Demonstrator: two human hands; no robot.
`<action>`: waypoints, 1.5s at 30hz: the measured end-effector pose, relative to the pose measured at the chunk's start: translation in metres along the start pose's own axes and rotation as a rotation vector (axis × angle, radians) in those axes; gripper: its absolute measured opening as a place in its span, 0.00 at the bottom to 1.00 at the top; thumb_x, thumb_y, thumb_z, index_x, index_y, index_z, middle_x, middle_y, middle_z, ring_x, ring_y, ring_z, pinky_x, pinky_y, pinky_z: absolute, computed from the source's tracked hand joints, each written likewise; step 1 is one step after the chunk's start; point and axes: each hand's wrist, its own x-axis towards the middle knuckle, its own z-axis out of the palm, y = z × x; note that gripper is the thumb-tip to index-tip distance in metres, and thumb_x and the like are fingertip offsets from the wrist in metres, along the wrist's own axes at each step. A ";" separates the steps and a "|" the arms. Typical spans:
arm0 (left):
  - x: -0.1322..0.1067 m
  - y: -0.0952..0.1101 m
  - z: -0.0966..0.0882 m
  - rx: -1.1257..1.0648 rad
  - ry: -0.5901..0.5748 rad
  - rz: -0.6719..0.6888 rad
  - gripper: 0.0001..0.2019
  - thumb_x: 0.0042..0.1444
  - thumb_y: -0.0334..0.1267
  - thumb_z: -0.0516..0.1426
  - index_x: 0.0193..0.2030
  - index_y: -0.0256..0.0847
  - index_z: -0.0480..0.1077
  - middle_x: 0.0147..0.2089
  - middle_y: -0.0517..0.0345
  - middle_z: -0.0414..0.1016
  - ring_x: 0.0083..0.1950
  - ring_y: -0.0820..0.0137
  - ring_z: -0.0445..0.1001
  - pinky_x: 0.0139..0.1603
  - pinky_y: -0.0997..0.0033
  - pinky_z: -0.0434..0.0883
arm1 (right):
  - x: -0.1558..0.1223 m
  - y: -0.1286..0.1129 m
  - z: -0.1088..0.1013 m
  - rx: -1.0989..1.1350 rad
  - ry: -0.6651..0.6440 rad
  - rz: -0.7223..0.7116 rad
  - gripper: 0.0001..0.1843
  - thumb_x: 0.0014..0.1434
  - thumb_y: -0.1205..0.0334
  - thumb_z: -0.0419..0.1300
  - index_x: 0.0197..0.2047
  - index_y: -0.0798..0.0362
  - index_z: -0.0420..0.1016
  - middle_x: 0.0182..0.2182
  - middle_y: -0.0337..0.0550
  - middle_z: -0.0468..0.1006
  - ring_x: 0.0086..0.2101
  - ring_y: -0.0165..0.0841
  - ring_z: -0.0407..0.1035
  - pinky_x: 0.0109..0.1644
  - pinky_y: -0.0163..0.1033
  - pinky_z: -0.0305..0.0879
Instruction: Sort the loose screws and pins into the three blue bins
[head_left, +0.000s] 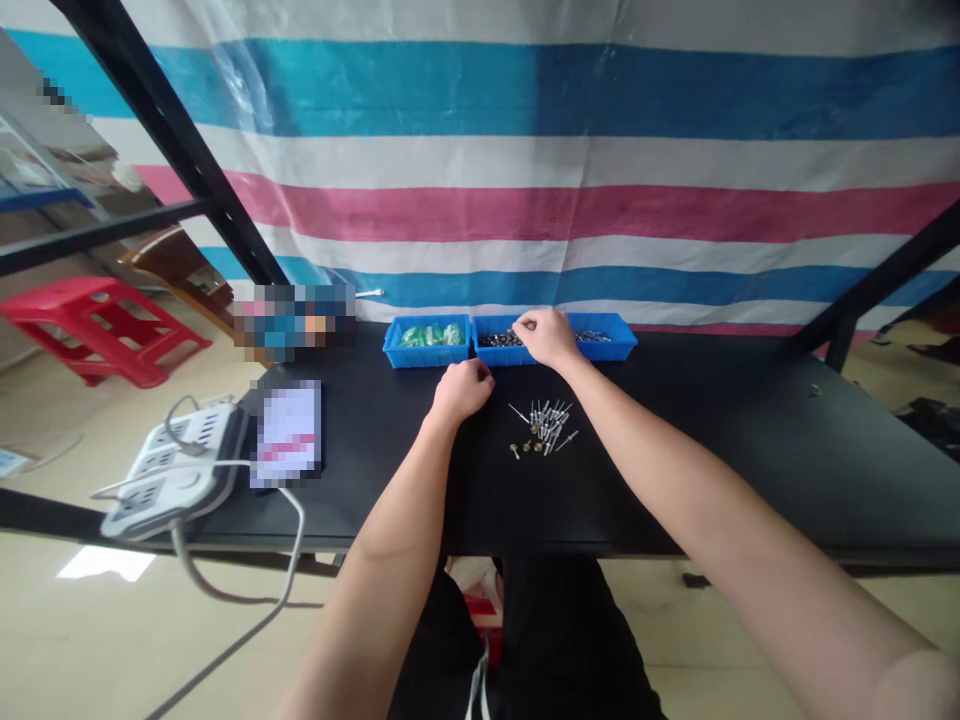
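Observation:
My right hand (546, 335) reaches into the middle blue tray (507, 353), which holds small dark metal parts; its fingers are pinched together over them. What they grip is too small to make out. My left hand (462, 388) rests as a loose fist on the black table (675, 470), just in front of the trays. A small pile of silver pins (547, 418) and a few brass-coloured bits (525, 448) lies on the table between my arms. The left blue tray (426, 342) contains green pieces.
A third blue tray section (609, 338) sits to the right. A white power strip (176, 475) with its cable lies at the table's left edge beside a blurred card. A red stool (97, 325) stands on the floor at left. A striped tarp hangs behind.

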 end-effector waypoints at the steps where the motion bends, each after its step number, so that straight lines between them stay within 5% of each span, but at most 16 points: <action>1: 0.000 0.000 0.000 0.004 -0.004 0.004 0.09 0.50 0.36 0.53 0.33 0.41 0.75 0.33 0.51 0.78 0.36 0.61 0.75 0.39 0.66 0.70 | 0.006 -0.003 0.002 -0.034 -0.012 0.008 0.13 0.57 0.59 0.56 0.33 0.53 0.81 0.30 0.44 0.81 0.34 0.36 0.72 0.39 0.38 0.63; 10: 0.001 -0.001 0.001 0.001 -0.013 0.023 0.09 0.50 0.36 0.53 0.33 0.41 0.75 0.32 0.51 0.78 0.35 0.61 0.75 0.38 0.66 0.70 | 0.013 -0.014 0.016 -0.230 -0.067 0.110 0.12 0.58 0.57 0.59 0.41 0.52 0.80 0.38 0.52 0.79 0.43 0.43 0.70 0.46 0.45 0.64; 19: 0.001 0.000 0.001 -0.008 -0.009 0.030 0.10 0.50 0.37 0.53 0.34 0.41 0.75 0.31 0.51 0.77 0.34 0.62 0.74 0.36 0.67 0.69 | -0.039 0.000 0.006 -0.105 -0.008 -0.145 0.12 0.57 0.63 0.53 0.30 0.53 0.78 0.28 0.44 0.77 0.31 0.34 0.68 0.36 0.36 0.59; 29: 0.001 0.000 0.000 0.004 -0.001 0.062 0.10 0.50 0.36 0.52 0.34 0.40 0.75 0.32 0.53 0.79 0.35 0.63 0.75 0.40 0.68 0.68 | -0.066 0.023 0.013 0.099 -0.130 -0.238 0.11 0.55 0.63 0.55 0.26 0.55 0.77 0.17 0.36 0.68 0.21 0.26 0.59 0.29 0.32 0.53; 45: -0.002 0.001 0.000 -0.020 -0.047 0.198 0.11 0.51 0.36 0.53 0.36 0.38 0.75 0.32 0.54 0.78 0.32 0.66 0.74 0.36 0.69 0.67 | -0.072 0.008 -0.003 -0.003 -0.401 -0.218 0.07 0.49 0.61 0.59 0.24 0.52 0.74 0.20 0.37 0.73 0.23 0.27 0.62 0.28 0.34 0.50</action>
